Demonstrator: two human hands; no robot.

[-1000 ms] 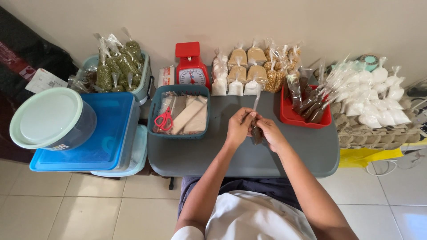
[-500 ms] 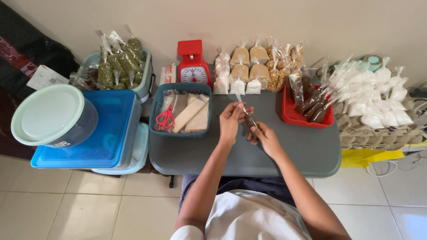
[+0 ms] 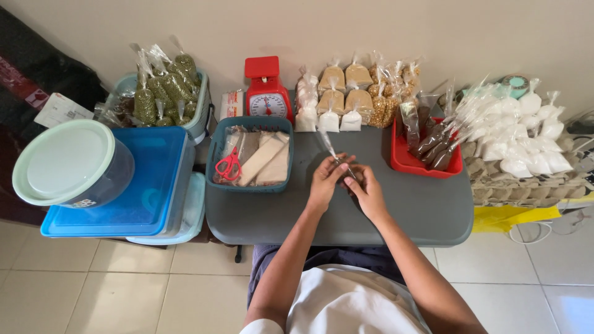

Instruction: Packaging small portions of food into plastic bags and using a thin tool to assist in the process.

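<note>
From the head view, looking straight down, both my hands meet over the middle of the grey bench (image 3: pixel 272 216). My left hand (image 3: pixel 323 185) pinches the neck of a small clear plastic packet (image 3: pixel 342 166) with something dark inside, and my right hand (image 3: pixel 366 190) closes on the same packet from the other side, fingers curled around its body. The packet's long clear tail (image 3: pixel 326 142) sticks up and away toward the far edge. Whether a knot or tie is already formed there I cannot tell; my fingers hide it.

To do this well, I judge I should keep the neck pinched tight just above the filling so nothing creeps up, hold the tail taut, and keep the work low over the bench so a slip spills nothing far.

Around me: a red tray (image 3: pixel 408 162) of similar dark packets just beside my right hand, a teal basket (image 3: pixel 213 162) with red scissors (image 3: pixel 229 166) and folded bags to my left, a red kitchen scale (image 3: pixel 266 93) at the back, and tan-filled packets (image 3: pixel 346 93) beside it. White packets (image 3: pixel 520 133) lie piled on egg cartons (image 3: pixel 526 185) at the right. Blue storage boxes (image 3: pixel 136 185), a round tub with a pale green lid (image 3: pixel 62 162) and a bin of green packets (image 3: pixel 164 86) stand at the left. The floor (image 3: pixel 93 291) is pale tile, the wall plain cream.
</note>
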